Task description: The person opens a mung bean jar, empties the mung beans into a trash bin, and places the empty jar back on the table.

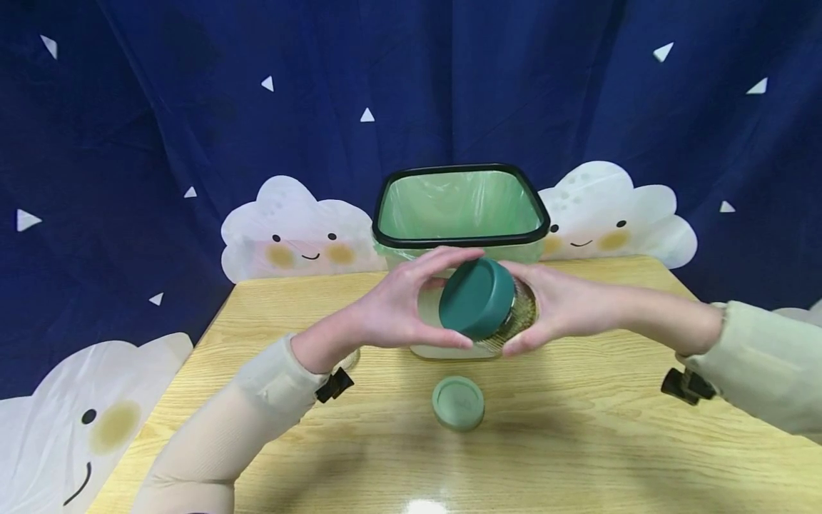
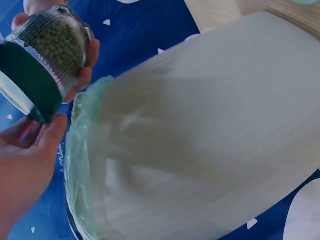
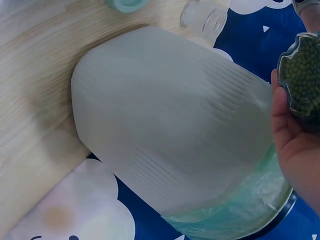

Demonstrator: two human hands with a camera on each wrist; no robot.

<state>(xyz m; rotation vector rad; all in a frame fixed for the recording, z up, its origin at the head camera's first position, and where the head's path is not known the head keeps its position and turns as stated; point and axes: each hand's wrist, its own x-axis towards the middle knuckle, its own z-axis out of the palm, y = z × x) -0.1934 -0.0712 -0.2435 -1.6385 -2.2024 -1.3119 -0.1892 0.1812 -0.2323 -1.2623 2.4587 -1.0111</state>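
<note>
Both hands hold a ribbed glass jar (image 1: 521, 318) in the air, tilted, in front of the bin. Through its glass in the left wrist view, small round green beans (image 2: 56, 42) show. A dark teal lid (image 1: 472, 296) sits on the jar and faces left toward the wearer. With thumb and fingers spread around the lid's edge, my left hand (image 1: 398, 305) grips it. My right hand (image 1: 565, 301) holds the glass body from the other side, its fingers wrapped around the jar in the right wrist view.
A white bin (image 3: 160, 110) with a black rim (image 1: 462, 241) and green liner stands at the table's back. A pale green lid (image 1: 458, 403) lies on the wooden table (image 1: 546, 442). Near the left wrist is a small clear glass jar (image 3: 204, 21). A blue curtain hangs behind.
</note>
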